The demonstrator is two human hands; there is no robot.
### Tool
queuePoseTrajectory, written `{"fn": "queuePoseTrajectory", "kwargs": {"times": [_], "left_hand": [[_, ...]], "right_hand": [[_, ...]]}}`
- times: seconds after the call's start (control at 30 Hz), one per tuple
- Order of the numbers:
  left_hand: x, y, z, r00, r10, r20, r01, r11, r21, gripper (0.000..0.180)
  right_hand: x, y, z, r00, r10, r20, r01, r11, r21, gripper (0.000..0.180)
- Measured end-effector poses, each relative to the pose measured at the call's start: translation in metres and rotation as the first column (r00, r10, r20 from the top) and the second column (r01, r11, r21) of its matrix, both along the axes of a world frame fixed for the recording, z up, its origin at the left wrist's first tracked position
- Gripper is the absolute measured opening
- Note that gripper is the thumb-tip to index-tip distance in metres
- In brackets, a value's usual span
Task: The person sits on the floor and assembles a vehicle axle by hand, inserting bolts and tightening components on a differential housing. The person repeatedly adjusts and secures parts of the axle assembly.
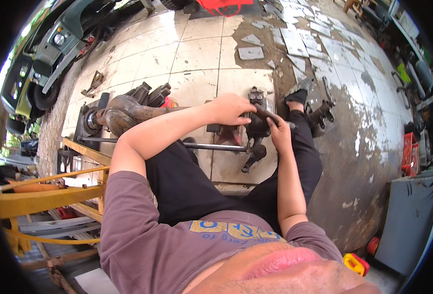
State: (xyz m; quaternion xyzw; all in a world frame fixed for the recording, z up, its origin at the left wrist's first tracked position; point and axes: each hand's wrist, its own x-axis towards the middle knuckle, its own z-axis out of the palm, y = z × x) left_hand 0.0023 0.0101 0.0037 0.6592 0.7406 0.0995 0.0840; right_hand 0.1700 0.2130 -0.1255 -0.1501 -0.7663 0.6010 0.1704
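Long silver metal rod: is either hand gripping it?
No, the left hand and right hand are both at the dark metal assembly, clear of the rod.

head-worn fisheye, facing down, near left hand (232,110) and right hand (281,136)

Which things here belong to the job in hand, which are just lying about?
In the job, apparently:
- dark bar in the right hand
- dark metal end piece, by the left hand
- axle housing
- long metal rod

Lying about, apparently:
- broken tiles
- red crate
- red bag
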Motion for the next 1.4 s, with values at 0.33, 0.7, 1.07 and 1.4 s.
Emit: {"fn": "queuePoseTrajectory", "kwargs": {"times": [0.33,0.7,1.07,1.4], "left_hand": [[0.018,0.006,0.006,0.987,0.017,0.163,-0.041,0.989,0.145,0.038],[0.014,0.010,0.013,0.888,0.234,0.396,-0.221,0.972,-0.079,0.035],[0.005,0.003,0.000,0.770,0.295,0.565,-0.279,0.953,-0.117,0.024],[0.008,0.006,0.005,0.906,0.146,0.397,-0.169,0.985,0.024,0.025]], "right_hand": [[0.013,-0.009,0.026,0.949,0.300,-0.099,-0.314,0.872,-0.375,0.034],[0.007,-0.008,0.021,0.952,0.273,-0.135,-0.305,0.842,-0.445,0.029],[0.008,-0.007,0.026,0.960,0.234,-0.156,-0.280,0.837,-0.471,0.027],[0.005,-0.017,0.021,0.982,0.116,-0.148,-0.161,0.927,-0.339,0.024]]}}
